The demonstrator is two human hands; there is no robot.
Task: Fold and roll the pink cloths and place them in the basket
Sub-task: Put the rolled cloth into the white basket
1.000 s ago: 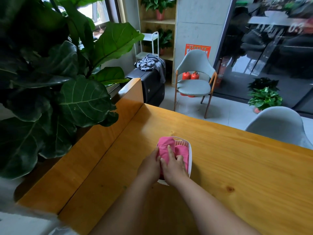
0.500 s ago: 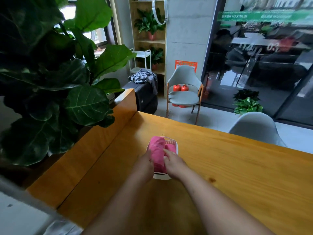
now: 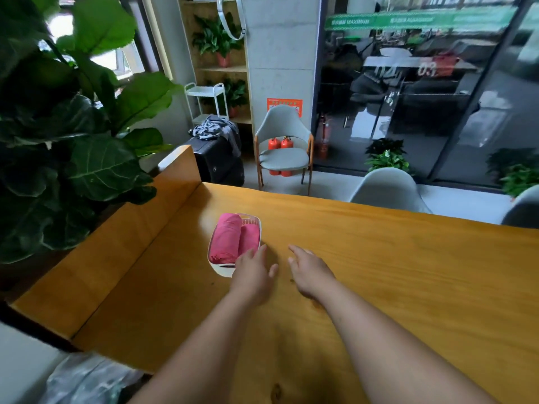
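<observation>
As both of my forearms reached out over the wooden table, neither hand held anything; my left hand was loose, fingers lightly spread, at the near right corner of the white basket, though I could not tell whether it touched the rim; my right hand lay open and palm down just to the right, apart from the basket. Crumpled clear plastic sat low at my near left, off the table's edge. Two rolled pink cloths lay side by side inside the basket, lengthwise, the left roll thicker than the right one. Broad dark leaves of a large plant hung over the raised wooden ledge on my left. Beyond the table's far end stood a black suitcase with a grey garment draped on it; beside it was a grey chair with red fire extinguishers behind its seat; an orange notice on the pillar above was too small to read. Farthest off, a green strip across the glass front read "MAXIMUM", and white numerals "03" showed on the pane below it.
</observation>
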